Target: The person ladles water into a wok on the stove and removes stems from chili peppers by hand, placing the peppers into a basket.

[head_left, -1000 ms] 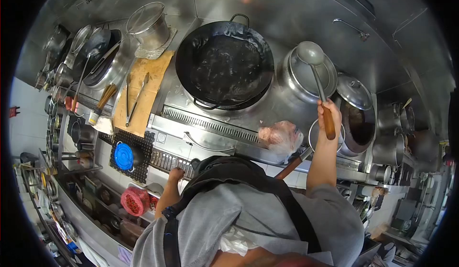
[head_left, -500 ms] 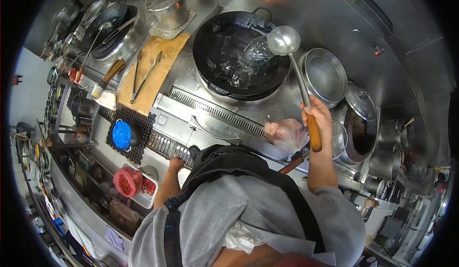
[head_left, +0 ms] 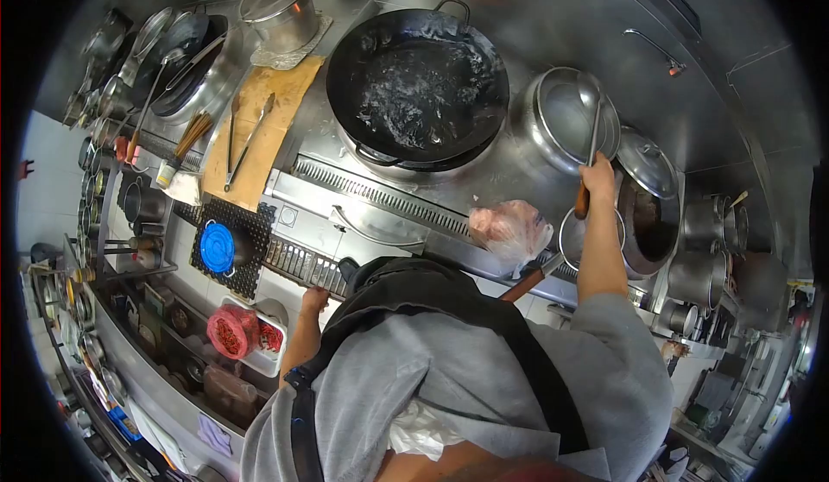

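Steel ladle (head_left: 595, 126) at the pot (head_left: 553, 124) right of the wok (head_left: 350, 94); my right hand (head_left: 598, 178) wraps its wooden handle (head_left: 582, 204), best kept steady, I judge. My left hand's (head_left: 316, 300) fingers I cannot read.

The wok (head_left: 350, 85) is black, with white glints across its dark contents. The ladle (head_left: 595, 128) has a silver shaft and a brown handle; the pot (head_left: 537, 138) is silver too. The clear, whitish plastic bag (head_left: 509, 230) shows pale pink inside. The cardboard (head_left: 289, 94) is tan with browner stains, the tongs (head_left: 250, 141) dull grey. The round container (head_left: 218, 248) is bright blue, the mat (head_left: 259, 221) black with small, regular dots. The vent strip (head_left: 380, 194) is silver with dark stripes. The tray (head_left: 264, 362) is white, the cloth (head_left: 213, 433) lilac. The shirt (head_left: 367, 378) is plain grey, the strap (head_left: 304, 430) black. The bunched sticks (head_left: 192, 134) look light brown, though they are too small to be sure.
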